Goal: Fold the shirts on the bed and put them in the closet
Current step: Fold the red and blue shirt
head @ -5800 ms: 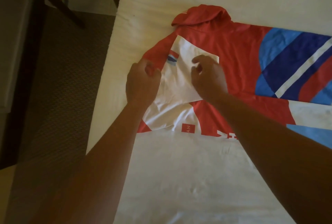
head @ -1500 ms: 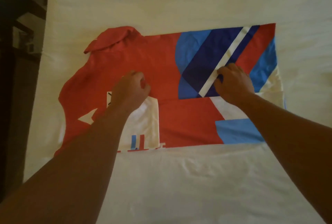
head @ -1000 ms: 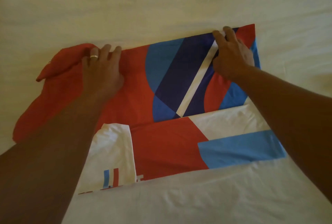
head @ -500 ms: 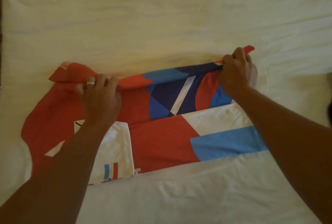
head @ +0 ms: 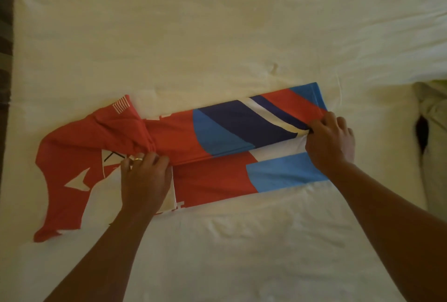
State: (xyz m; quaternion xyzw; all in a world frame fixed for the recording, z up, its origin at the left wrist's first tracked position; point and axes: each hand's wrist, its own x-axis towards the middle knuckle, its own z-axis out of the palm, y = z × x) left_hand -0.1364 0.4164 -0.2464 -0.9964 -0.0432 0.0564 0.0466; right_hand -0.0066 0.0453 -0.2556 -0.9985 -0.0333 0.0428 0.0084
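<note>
**Shirt half folded on the bed**

I see a bed (head: pixel 217 35) with a cream, wrinkled sheet filling almost the whole view; a dark strip of floor (head: pixel 4 35) runs along the left edge. The red, blue and white shirt (head: pixel 208 175) lies across the middle of the bed, its far long side turned over toward me. My left hand (head: pixel 145 180) pinches the folded edge near the collar end. My right hand (head: pixel 330 139) grips the same edge at the hem end.
</note>
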